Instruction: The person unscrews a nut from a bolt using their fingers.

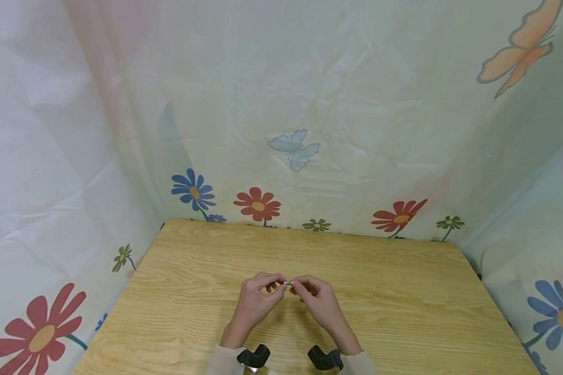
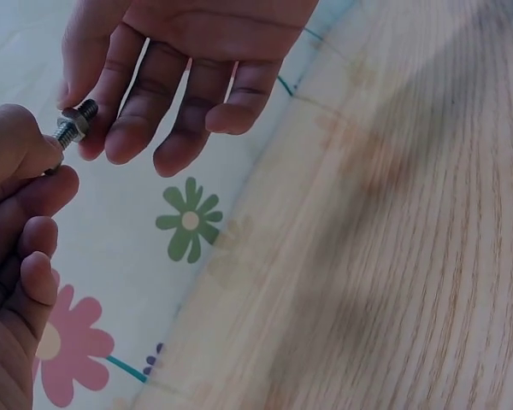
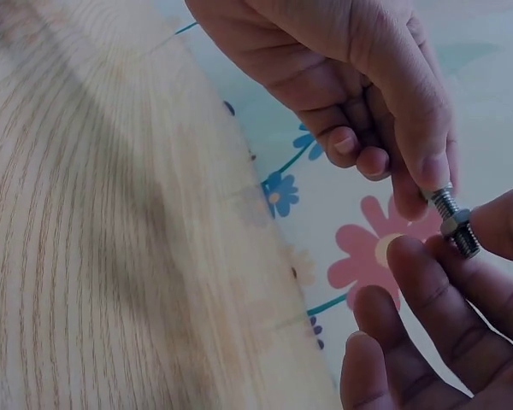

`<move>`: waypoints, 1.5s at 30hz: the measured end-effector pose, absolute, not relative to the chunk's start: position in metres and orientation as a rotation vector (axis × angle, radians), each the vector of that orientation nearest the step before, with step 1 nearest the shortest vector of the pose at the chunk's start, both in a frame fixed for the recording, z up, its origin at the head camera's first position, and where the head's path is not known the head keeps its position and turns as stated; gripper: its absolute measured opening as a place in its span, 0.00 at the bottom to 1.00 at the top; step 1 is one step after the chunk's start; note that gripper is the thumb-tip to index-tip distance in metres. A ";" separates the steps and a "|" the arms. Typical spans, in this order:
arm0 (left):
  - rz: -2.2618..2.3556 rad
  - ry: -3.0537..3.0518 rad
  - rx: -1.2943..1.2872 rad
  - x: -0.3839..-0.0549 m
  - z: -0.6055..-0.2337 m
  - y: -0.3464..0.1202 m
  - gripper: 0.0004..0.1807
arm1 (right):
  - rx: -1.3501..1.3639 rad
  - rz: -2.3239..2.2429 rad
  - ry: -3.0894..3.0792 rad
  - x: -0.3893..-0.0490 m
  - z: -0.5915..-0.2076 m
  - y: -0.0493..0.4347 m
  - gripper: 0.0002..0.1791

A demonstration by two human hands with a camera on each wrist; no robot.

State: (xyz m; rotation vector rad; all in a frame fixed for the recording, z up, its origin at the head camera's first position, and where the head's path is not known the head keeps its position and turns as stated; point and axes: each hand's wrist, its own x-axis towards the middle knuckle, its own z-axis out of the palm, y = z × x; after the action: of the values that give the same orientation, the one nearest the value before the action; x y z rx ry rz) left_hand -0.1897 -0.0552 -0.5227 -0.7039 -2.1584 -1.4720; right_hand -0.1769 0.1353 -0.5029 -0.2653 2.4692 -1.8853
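Observation:
Both hands meet over the table around a small metal bolt (image 1: 288,283). My left hand (image 1: 255,298) pinches one end of it between thumb and forefinger, hiding that end; the other left fingers are curled in. A hex nut (image 3: 455,224) sits part way along the thread, with bare thread on both sides. From the right, my right hand (image 1: 320,303) has its thumb and forefinger about the nut, near the bolt's free end (image 2: 88,108). The remaining right fingers (image 3: 423,282) are spread and loosely bent below.
The wood-grained table (image 1: 380,312) extends to both sides of the hands. Behind and beside it hangs a pale cloth (image 1: 347,104) printed with flowers and butterflies. Black wrist devices (image 1: 254,357) are worn over light sleeves (image 1: 224,360).

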 end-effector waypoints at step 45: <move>-1.460 -2.148 -0.685 -0.189 -0.522 -0.056 0.07 | -0.198 -1.872 2.498 -0.179 -0.507 0.137 0.14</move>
State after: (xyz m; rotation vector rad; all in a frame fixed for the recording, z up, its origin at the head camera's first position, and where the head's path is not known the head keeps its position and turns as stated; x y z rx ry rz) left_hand -0.1893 -0.0556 -0.5215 -0.6853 -2.1480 -1.4599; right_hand -0.1789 0.1373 -0.5071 -0.1983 2.4977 -1.8724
